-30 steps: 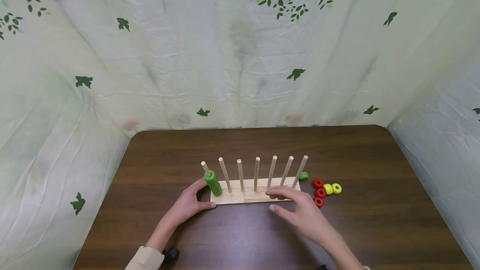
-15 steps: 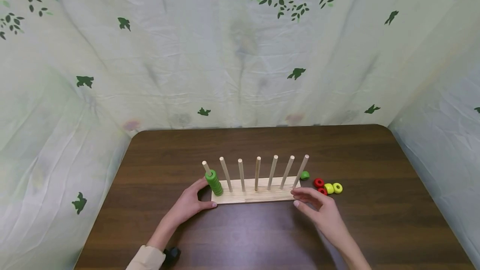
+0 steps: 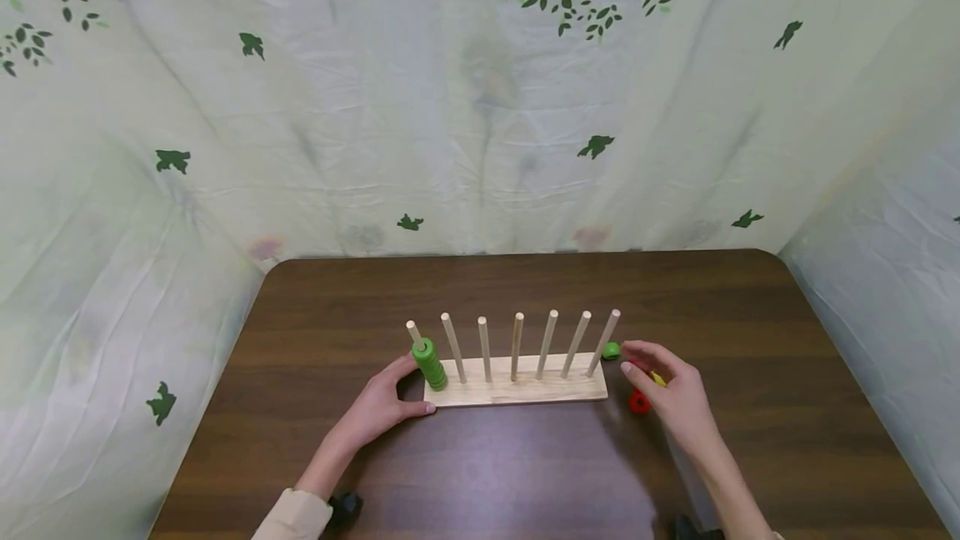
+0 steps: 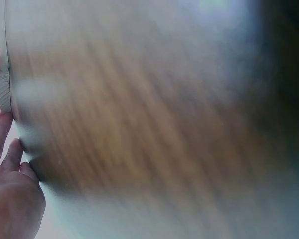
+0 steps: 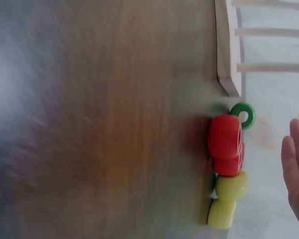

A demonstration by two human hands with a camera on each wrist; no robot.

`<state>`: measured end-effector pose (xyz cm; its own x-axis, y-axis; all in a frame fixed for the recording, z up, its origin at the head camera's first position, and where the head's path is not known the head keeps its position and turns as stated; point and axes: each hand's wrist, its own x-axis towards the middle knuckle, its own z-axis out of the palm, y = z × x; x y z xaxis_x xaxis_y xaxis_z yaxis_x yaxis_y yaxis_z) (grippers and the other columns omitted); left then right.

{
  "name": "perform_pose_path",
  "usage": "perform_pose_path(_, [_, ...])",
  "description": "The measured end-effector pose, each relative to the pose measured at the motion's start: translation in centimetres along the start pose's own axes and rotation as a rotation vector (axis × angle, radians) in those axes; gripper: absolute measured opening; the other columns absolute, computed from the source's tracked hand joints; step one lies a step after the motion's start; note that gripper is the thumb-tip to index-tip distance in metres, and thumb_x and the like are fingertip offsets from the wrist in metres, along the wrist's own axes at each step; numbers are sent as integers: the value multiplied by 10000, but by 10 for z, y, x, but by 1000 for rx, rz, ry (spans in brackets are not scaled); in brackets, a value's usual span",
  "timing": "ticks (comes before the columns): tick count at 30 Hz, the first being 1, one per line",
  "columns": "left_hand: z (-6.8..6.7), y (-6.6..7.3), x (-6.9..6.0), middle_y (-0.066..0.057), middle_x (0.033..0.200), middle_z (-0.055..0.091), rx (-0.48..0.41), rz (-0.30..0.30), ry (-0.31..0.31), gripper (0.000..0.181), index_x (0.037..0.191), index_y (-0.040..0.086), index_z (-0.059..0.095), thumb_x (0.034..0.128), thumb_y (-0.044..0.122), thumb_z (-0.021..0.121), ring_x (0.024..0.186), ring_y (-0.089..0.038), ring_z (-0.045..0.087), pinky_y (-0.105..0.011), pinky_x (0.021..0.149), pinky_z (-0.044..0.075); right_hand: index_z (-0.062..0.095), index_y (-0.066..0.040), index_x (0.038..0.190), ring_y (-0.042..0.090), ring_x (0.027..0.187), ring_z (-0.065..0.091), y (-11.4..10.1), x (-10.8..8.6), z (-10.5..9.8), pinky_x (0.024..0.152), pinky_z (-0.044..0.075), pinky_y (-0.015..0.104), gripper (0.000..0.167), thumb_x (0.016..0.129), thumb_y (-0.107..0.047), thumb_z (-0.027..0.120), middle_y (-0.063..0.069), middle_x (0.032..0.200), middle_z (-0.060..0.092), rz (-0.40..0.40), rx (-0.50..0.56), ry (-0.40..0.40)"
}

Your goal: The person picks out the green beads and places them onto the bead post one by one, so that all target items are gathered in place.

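Note:
A wooden peg board (image 3: 517, 390) with a row of upright pegs lies on the table. Several green rings (image 3: 429, 363) are stacked on its leftmost peg; the other pegs are bare. My left hand (image 3: 381, 400) grips the board's left end, thumb at the front edge and fingers behind. Over the loose beads off the right end hovers my right hand (image 3: 675, 390), thumb and fingers apart, nothing between them. Its fingertips are near a green bead (image 3: 611, 350). Red beads (image 5: 225, 137) and yellow beads (image 5: 224, 199) lie below it, partly hidden in the head view.
The brown table (image 3: 517, 473) reaches back to a pale cloth (image 3: 480, 123) printed with leaves, which also hangs at both sides. A dark wrist strap device (image 3: 345, 510) sits at the left wrist.
My right hand has moved right and back, from in front of the board's pegs to above the loose beads. The left hand keeps its grip on the board.

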<state>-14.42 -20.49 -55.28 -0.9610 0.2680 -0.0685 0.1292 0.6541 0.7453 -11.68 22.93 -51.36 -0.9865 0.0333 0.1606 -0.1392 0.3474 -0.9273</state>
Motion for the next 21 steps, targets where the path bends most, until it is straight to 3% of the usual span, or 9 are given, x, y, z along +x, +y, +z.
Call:
perform_pose_path(6, [1,1,0,-73,1484,457,-2,-12,0,773,1402,159,556,723,326,885,1386,-278,376,-511,1098,313,668,-145,1234,198,997,632,8,11,-3,831,501,355,348,903,-224,741,41,1146,687,13,-230,-24])
perform_pose_path(11, [0,2,0,-80,1488,452,2,-17,-4,776,1404,154,553,724,324,884,1390,-279,371,-508,1101,310,662,-131,1233,276,1088,617,16,19,-3,860,495,498,362,884,-153,755,50,1211,654,-36,-296,-70])
perform_pose_path(15, [0,3,0,-81,1489,451,1,-20,-3,782,1411,155,547,727,332,881,1389,-284,372,-516,1097,313,690,-148,1189,288,1167,575,22,26,-2,921,469,516,316,881,-131,754,39,1253,629,-76,-348,-123])
perform_pose_path(21, [0,1,0,-71,1475,467,4,-14,6,776,1403,169,554,723,344,883,1380,-280,386,-515,1093,319,705,-153,1180,323,1223,537,27,34,-1,974,427,549,309,877,-115,753,49,1298,607,-61,-393,-191])
